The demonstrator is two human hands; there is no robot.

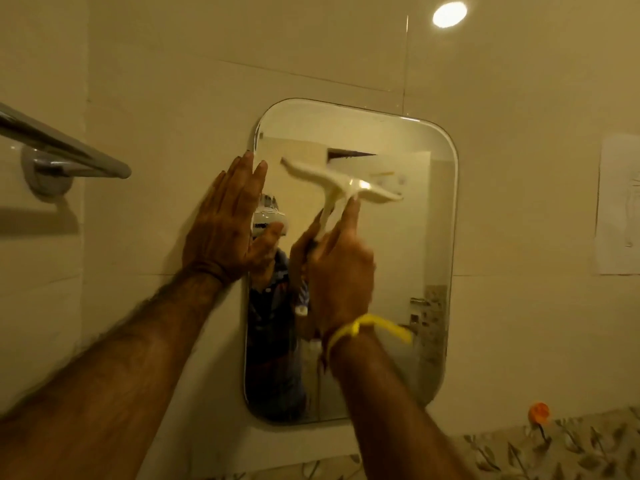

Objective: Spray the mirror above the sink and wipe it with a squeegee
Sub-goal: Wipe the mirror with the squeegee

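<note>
Beige tiled wall, chrome towel rail, ceiling light

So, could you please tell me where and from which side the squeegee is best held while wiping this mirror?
Probably by the stem, from below, as the right hand does now. The squeegee is T-shaped: its wide blade lies across the mirror, tilted, and the narrow stem hangs down from the blade's middle, so fingers can wrap it and stay off the glass. The left hand rests flat at the mirror's left edge.
</note>
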